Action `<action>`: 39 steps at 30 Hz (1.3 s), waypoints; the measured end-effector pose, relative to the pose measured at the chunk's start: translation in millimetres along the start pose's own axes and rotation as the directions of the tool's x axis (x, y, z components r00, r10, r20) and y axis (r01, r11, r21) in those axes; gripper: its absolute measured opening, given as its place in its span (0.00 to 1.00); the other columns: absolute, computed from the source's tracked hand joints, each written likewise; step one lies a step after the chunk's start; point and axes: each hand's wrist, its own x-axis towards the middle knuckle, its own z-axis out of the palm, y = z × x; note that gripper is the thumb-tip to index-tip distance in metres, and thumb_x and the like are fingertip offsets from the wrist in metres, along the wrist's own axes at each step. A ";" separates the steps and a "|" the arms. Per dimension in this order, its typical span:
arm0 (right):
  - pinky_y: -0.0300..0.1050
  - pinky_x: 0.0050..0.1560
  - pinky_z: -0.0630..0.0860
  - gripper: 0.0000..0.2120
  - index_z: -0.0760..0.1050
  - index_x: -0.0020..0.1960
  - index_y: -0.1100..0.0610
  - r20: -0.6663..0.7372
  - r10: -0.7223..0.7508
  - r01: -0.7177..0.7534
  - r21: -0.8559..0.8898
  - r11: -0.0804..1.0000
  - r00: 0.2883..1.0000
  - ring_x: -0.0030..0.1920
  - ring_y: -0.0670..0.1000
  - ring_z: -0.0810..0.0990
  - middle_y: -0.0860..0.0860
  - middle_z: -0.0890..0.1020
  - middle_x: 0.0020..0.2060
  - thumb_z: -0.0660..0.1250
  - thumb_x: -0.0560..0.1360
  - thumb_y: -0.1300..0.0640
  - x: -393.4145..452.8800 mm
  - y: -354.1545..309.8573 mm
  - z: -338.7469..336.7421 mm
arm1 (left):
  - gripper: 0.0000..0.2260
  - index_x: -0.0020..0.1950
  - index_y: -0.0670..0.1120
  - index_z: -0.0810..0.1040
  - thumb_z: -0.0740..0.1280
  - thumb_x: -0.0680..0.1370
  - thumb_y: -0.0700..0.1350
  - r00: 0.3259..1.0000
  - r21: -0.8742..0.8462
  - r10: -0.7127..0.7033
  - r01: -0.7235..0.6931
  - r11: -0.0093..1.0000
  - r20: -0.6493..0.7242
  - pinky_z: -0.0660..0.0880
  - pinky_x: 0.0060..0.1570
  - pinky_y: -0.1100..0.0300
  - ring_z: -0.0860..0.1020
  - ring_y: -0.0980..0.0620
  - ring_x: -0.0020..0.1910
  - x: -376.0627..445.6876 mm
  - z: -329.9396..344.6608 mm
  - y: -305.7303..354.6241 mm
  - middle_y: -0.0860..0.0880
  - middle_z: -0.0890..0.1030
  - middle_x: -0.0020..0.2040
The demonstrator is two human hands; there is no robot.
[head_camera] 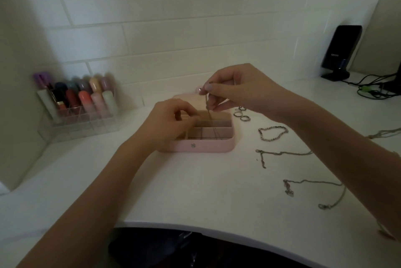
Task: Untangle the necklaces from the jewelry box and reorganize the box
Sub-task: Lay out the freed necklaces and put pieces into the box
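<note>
White counter [195, 191] | open pink jewelry box [204, 145] at centre | left hand [167, 122] fingers curled inside it, grip unclear | right hand [236, 87] pinches thin chain [207, 107] above box; lift slowly, avoid snagging dividers.

Both forearms reach forward and converge. The left hand [167, 120] is lower, its knuckles up and fingers curled downward in a pinching grip. The right hand [236, 88] is raised higher, thumb and fingertips pressed together, wrist bent inward.
</note>
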 end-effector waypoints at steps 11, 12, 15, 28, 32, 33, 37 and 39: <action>0.50 0.51 0.81 0.06 0.81 0.47 0.63 -0.004 -0.006 0.005 -0.061 0.998 1.000 0.39 0.51 0.82 0.55 0.82 0.34 0.66 0.77 0.62 -1.5 2.4 10.3 | 0.03 0.37 0.50 0.83 0.74 0.71 0.45 0.999 -0.003 0.019 -0.019 1.000 0.033 0.65 0.31 0.71 0.70 0.60 0.27 0.9 6.8 1.1 0.58 0.73 0.24; 0.50 0.51 0.81 0.06 0.82 0.47 0.63 -0.007 -0.007 0.007 -0.063 0.998 1.000 0.39 0.50 0.82 0.55 0.83 0.34 0.66 0.77 0.62 -1.6 2.5 10.2 | 0.03 0.37 0.51 0.83 0.74 0.70 0.46 1.000 -0.092 0.001 0.001 0.996 0.026 0.65 0.32 0.71 0.71 0.60 0.28 0.5 3.5 2.2 0.59 0.75 0.25; 0.48 0.50 0.81 0.06 0.82 0.47 0.63 -0.017 -0.009 0.008 -0.058 0.998 1.000 0.39 0.50 0.82 0.55 0.83 0.34 0.66 0.77 0.62 -1.7 3.2 9.4 | 0.07 0.33 0.51 0.84 0.67 0.66 0.49 0.995 -0.312 0.004 0.026 0.950 0.095 0.74 0.49 0.61 0.80 0.53 0.43 -3.3 -4.4 8.7 0.53 0.83 0.36; 0.50 0.49 0.82 0.07 0.81 0.51 0.61 -0.040 0.026 -0.031 -0.113 0.993 0.999 0.39 0.53 0.83 0.58 0.84 0.37 0.71 0.73 0.64 0.5 10.0 2.9 | 0.05 0.47 0.44 0.81 0.72 0.72 0.38 0.982 -0.413 -0.036 0.111 0.904 0.185 0.74 0.40 0.69 0.80 0.59 0.34 -6.6 -9.8 10.0 0.48 0.85 0.35; 0.53 0.49 0.79 0.10 0.80 0.49 0.63 -0.015 0.234 -0.232 -0.198 0.952 0.972 0.39 0.56 0.85 0.57 0.85 0.35 0.75 0.69 0.63 0.8 20.3 -5.6 | 0.03 0.38 0.44 0.83 0.75 0.70 0.40 0.994 -0.320 -0.049 0.077 0.944 0.094 0.73 0.41 0.70 0.78 0.59 0.32 -6.6 -14.4 6.7 0.50 0.83 0.31; 0.49 0.48 0.79 0.09 0.80 0.47 0.65 -0.006 0.258 -0.254 -0.195 0.947 0.966 0.36 0.53 0.84 0.55 0.85 0.33 0.75 0.69 0.64 0.1 21.7 -6.4 | 0.03 0.37 0.46 0.83 0.76 0.69 0.40 0.995 -0.286 -0.049 0.072 0.955 0.086 0.71 0.38 0.71 0.77 0.61 0.30 -6.8 -14.1 6.1 0.52 0.82 0.30; 0.40 0.45 0.82 0.07 0.81 0.45 0.66 0.022 0.266 -0.259 -0.162 0.952 0.964 0.36 0.49 0.82 0.56 0.83 0.34 0.75 0.68 0.67 -1.5 25.0 -6.9 | 0.03 0.38 0.46 0.85 0.77 0.68 0.41 0.995 -0.097 -0.024 0.033 0.995 0.092 0.68 0.33 0.71 0.75 0.61 0.29 -7.6 -12.3 3.6 0.52 0.82 0.30; 0.36 0.41 0.81 0.06 0.82 0.44 0.63 0.042 0.248 -0.236 -0.195 0.952 0.968 0.34 0.46 0.81 0.54 0.82 0.34 0.76 0.67 0.66 -1.5 24.5 -6.5 | 0.03 0.38 0.48 0.85 0.76 0.68 0.40 0.995 -0.020 -0.010 0.012 1.000 0.096 0.69 0.34 0.72 0.76 0.61 0.30 -8.2 -11.3 2.7 0.53 0.82 0.31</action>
